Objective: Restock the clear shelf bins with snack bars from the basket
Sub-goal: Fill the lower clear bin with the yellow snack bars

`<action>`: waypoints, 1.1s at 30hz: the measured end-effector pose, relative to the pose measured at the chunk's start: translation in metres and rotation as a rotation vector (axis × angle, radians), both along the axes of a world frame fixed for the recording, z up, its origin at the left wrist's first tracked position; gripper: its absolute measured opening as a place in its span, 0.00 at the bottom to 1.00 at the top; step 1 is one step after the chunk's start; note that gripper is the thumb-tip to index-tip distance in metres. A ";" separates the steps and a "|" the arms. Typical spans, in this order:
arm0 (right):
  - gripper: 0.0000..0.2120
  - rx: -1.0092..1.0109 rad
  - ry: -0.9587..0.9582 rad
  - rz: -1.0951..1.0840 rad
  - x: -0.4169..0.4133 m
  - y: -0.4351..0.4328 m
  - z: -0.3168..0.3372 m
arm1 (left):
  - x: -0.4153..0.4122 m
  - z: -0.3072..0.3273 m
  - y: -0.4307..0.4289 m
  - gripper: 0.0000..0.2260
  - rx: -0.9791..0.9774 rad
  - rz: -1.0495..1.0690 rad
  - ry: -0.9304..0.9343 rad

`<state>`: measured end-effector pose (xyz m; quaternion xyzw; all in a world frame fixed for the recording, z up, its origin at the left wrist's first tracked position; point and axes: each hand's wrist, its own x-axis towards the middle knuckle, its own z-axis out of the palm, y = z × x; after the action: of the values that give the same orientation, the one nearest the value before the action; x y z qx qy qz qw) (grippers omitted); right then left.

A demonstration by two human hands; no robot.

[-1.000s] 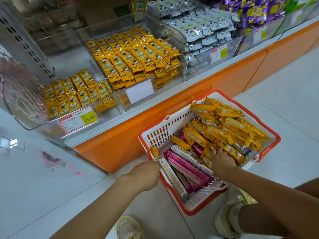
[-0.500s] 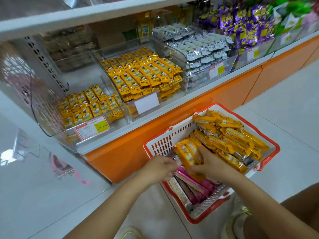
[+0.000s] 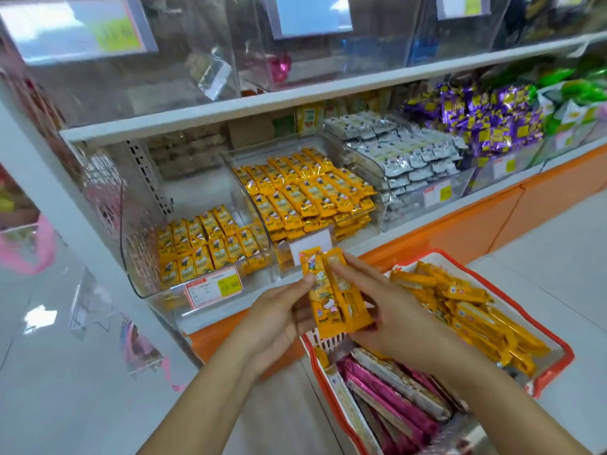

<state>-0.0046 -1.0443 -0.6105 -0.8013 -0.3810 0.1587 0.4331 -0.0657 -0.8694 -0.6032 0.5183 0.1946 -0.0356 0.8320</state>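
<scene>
Both hands hold a small bunch of yellow snack bars [image 3: 331, 290] upright above the near-left corner of the basket. My left hand [image 3: 279, 316] grips the bunch from the left with its thumb on the front. My right hand [image 3: 391, 316] holds it from the right, fingers laid over the wrappers. The red-and-white basket [image 3: 555, 366] on the floor carries more yellow bars [image 3: 466, 310] at the back and pink bars [image 3: 394, 402] at the front. Two clear bins of yellow packets sit on the low shelf: a left one [image 3: 203, 247] with a price tag and a fuller middle one [image 3: 305, 195].
To the right are bins of silver packets [image 3: 410, 152], purple packets [image 3: 476, 119] and green packets [image 3: 578, 83]. The orange shelf base [image 3: 476, 224] runs behind the basket. Clear bins fill the upper shelf [image 3: 230, 110]. A white post [image 3: 82, 231] stands at the left.
My right hand took yellow bars out of the basket and raised them; my left hand left the basket rim and joined in holding them. The view tilted up toward the shelves.
</scene>
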 end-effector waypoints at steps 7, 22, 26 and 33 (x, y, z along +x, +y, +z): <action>0.13 0.164 0.130 -0.042 0.034 0.021 0.045 | -0.005 0.019 0.027 0.17 0.101 0.060 -0.105; 0.35 0.093 -0.065 -0.047 0.025 0.124 0.067 | -0.003 0.033 0.079 0.16 0.131 0.281 -0.192; 0.37 0.036 -0.124 -0.047 0.020 0.140 0.064 | 0.000 0.033 0.092 0.09 0.052 0.338 -0.189; 0.35 -0.087 -0.031 0.039 0.033 0.161 0.061 | -0.002 0.032 0.107 0.32 0.025 0.370 -0.116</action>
<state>0.0289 -0.8838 -0.5496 -0.8142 -0.3958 0.1712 0.3887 -0.0679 -0.7628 -0.5710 0.4853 0.2385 0.1504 0.8276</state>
